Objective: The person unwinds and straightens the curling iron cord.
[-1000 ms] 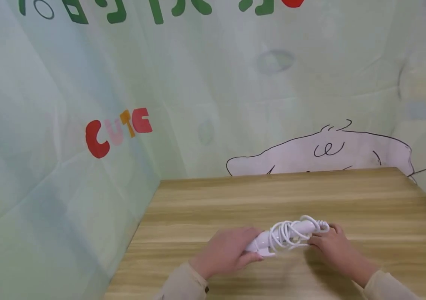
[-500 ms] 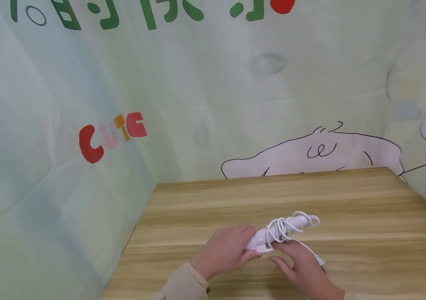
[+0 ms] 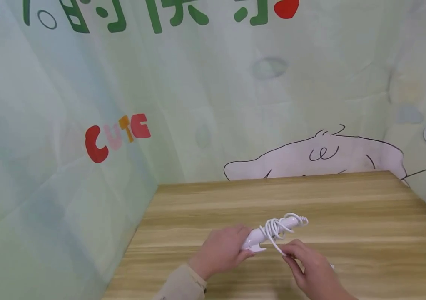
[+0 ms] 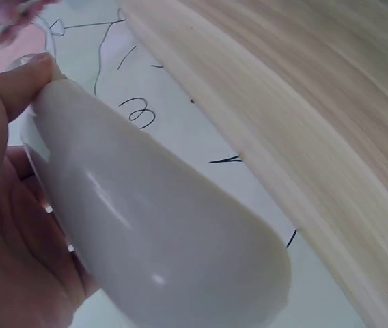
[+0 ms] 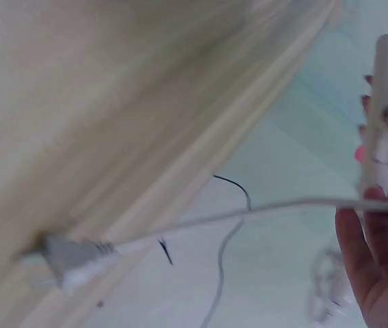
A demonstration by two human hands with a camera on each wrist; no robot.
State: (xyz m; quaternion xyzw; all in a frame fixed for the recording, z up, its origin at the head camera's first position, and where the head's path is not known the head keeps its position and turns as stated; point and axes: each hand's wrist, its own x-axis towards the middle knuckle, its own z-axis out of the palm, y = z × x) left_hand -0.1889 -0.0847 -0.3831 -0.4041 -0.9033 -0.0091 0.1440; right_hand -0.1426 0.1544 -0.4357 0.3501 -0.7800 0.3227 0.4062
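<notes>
A white wand-shaped appliance that looks like a curling iron (image 3: 255,237) is held above the table, its far end tilted up to the right. My left hand (image 3: 220,252) grips its near end; the smooth, rounded white body (image 4: 153,205) fills much of the left wrist view. A white cord (image 3: 272,230) is looped loosely round its other end. My right hand (image 3: 314,268) pinches a strand of the cord between thumb and fingers, just below the loops. From those fingers the cord runs out to a two-pin plug (image 5: 78,263), blurred in the right wrist view.
The wood-grain table (image 3: 183,212) lies beneath both hands. Behind it and along its left side hangs a pale green printed cloth (image 3: 198,83) with lettering and a cartoon drawing.
My right hand has moved left from the far end of the curling iron, to below the cord loops, and now pulls a strand downward. The left hand keeps its grip.
</notes>
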